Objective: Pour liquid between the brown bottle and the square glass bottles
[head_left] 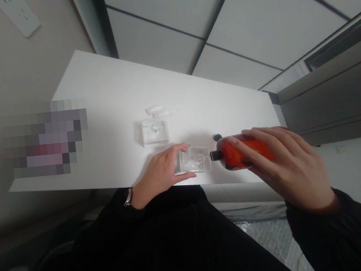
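Observation:
My right hand (pixel 285 163) is wrapped round an amber bottle (pixel 233 152) with a red-orange label, tipped on its side. Its uncapped black-rimmed neck points left, at the right edge of a square clear glass container (pixel 197 159). Whether liquid is flowing out is too fine to make out. Thumb and fingers of my left hand (pixel 163 171) grip the glass container from its left side. Behind the bottle lies a small black cap (pixel 217 137). A second square clear glass container (pixel 155 132) stands behind my left hand, with clear small pieces (pixel 160 109) lying beyond it.
The white table (pixel 105 87) has its front edge close to my body. A blurred-out object (pixel 53 139) lies at its left end. Grey-white panels (pixel 157 27) rise behind the table, and a power strip (pixel 18 14) is on the left wall.

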`<state>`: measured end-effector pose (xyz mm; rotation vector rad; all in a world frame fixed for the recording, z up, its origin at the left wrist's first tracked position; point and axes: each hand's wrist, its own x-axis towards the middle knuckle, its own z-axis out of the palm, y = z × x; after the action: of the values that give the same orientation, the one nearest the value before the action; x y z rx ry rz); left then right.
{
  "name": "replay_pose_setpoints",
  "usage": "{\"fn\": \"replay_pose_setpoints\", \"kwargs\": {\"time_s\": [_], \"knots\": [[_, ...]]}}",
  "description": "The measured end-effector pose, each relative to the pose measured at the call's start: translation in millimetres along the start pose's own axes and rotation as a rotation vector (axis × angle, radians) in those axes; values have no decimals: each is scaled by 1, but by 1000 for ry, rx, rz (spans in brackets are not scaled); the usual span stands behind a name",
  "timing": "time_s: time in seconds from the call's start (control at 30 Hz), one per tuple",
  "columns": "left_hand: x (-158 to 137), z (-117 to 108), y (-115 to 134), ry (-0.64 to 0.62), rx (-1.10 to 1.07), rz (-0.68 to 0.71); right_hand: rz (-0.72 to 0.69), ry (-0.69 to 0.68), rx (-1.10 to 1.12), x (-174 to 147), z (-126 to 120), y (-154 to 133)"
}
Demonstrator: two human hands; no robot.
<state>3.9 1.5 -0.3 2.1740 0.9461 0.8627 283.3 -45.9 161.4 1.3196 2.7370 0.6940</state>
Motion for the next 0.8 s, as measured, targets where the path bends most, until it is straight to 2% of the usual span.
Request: {"fn": "replay_pose_setpoints", "kwargs": {"time_s": [0.37,0.8], "knots": [[2,-2,4,-33,16,-29,-53,21,-33,5,-4,0],[1,-1,3,-46,6,-45,-40,-8,-28,6,-5,0]]}}
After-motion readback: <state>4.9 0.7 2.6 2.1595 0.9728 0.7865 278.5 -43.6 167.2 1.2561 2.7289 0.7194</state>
